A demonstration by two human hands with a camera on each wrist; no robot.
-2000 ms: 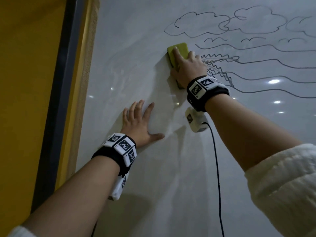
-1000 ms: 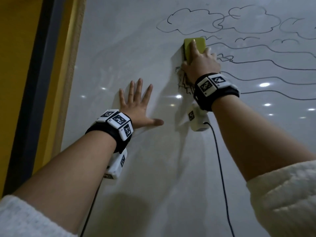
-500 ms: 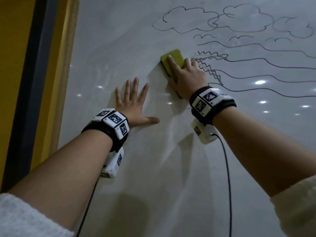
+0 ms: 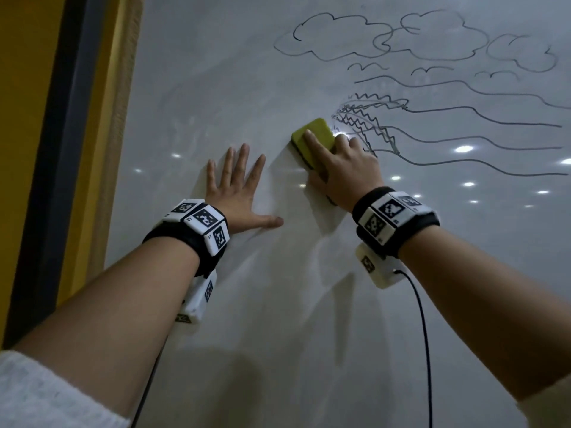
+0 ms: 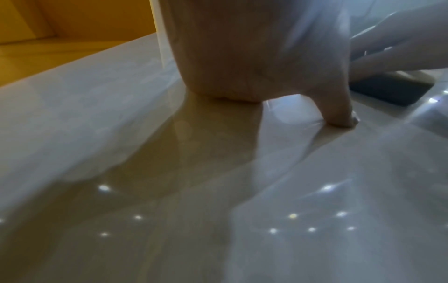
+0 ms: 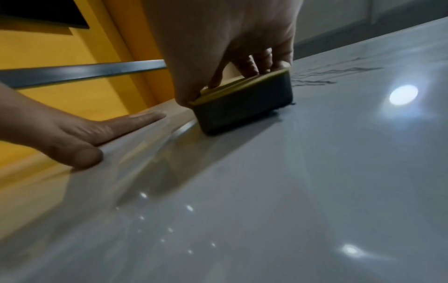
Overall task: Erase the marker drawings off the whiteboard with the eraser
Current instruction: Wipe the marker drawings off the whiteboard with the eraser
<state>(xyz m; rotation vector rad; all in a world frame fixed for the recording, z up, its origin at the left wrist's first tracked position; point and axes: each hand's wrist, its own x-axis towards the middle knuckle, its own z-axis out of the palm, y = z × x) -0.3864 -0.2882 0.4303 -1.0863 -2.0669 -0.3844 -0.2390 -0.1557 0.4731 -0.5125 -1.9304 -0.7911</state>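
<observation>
Right hand (image 4: 343, 168) on eraser (image 4: 315, 135) (whiteboard (image 4: 278, 304))

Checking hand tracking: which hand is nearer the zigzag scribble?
Right. The right hand holds the eraser at the zigzag scribble's left edge. The left hand lies flat on the whiteboard, farther left and lower.

1. The left hand (image 4: 239, 193) lies flat on the whiteboard (image 4: 278, 319), near its left edge.
2. The eraser (image 4: 313, 139) sits on the board just right of that hand, under the right hand (image 4: 343, 171).
3. Zigzag scribbles (image 4: 367, 118) touch the eraser's right side.
4. Wavy lines (image 4: 482, 140) run toward the right edge.
5. Cloud outlines (image 4: 386, 38) lie above, toward the top edge.
</observation>
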